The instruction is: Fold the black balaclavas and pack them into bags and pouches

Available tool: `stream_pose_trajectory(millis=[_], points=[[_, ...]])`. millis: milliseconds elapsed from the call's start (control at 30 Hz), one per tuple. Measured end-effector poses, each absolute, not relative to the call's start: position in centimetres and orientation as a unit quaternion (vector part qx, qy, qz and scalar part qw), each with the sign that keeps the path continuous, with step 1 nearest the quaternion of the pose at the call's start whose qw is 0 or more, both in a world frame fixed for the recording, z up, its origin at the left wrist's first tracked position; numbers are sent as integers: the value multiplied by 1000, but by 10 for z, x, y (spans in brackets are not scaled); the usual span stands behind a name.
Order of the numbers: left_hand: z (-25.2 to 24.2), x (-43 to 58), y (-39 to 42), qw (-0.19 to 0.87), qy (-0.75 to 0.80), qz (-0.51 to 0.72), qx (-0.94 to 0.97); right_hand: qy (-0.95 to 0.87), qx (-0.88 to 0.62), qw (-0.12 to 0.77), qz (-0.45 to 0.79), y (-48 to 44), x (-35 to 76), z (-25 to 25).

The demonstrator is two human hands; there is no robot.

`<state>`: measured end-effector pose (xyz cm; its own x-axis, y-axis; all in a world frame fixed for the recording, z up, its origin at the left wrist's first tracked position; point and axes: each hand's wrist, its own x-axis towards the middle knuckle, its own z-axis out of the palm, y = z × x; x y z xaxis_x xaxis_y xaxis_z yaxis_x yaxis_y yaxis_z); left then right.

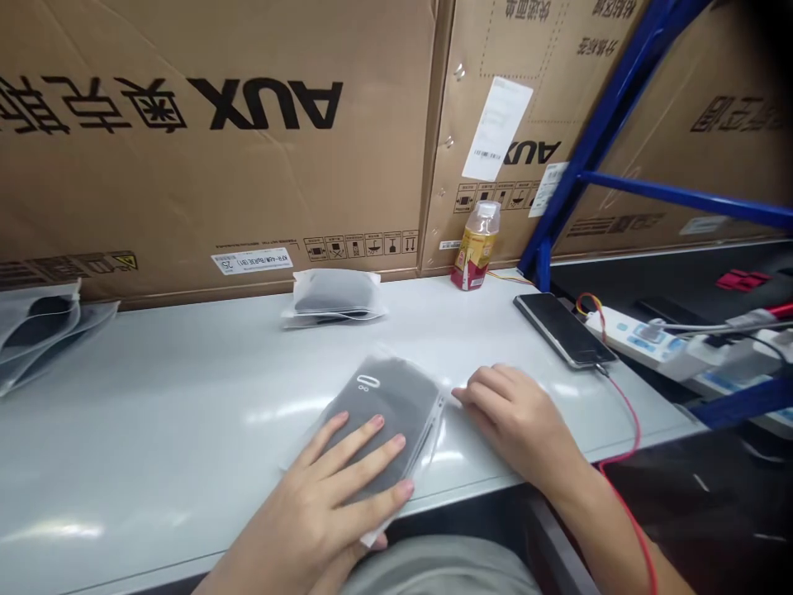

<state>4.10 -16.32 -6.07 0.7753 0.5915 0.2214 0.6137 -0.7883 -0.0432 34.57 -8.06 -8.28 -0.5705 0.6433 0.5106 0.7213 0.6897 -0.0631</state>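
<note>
A frosted zip bag (pixel 396 405) with something flat and dark inside lies slanted at the table's front edge. My left hand (pixel 322 496) rests across its lower part with the fingers spread flat; its thumb tip shows by the bag's near corner. Just right of the bag's zip edge is my right hand (pixel 511 417), fingers curled together, their tips a small gap from the bag. Whether anything is pinched in them is hidden. Further back, a small stack of similar bags (pixel 338 296) lies near the cartons. More frosted bags (pixel 43 330) with dark contents sit at the far left.
Large brown AUX cartons (pixel 216 182) stand behind the white table (pixel 154 421). A drink bottle (pixel 477 248) stands at the back. On the right are a phone (pixel 563 329) on a red cable (pixel 635 430), a power strip (pixel 644 337) and a blue rack frame (pixel 595 140).
</note>
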Motion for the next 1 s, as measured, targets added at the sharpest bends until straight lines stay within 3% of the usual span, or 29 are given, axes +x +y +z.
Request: stream_pose_trajectory(millis=[233,367,500,833,1000], points=[[-59,34,-165,34,-292,-99,-951,-852,-437,285,-36,-71,366,-77],[-69,32,-169,0,-377,-193,-906,-869,-416,247,103,-89,351,-67],[-78,37,-171,19,-505,-193,-841,-848,-429,210,228,-112,328,-61],[-82,52,-170,123,-446,-140,-876,-804,-422,321,268,-131,280,-71],[-92,50,-172,107,-487,-164,-851,-692,-403,377,464,-128,281,-61]])
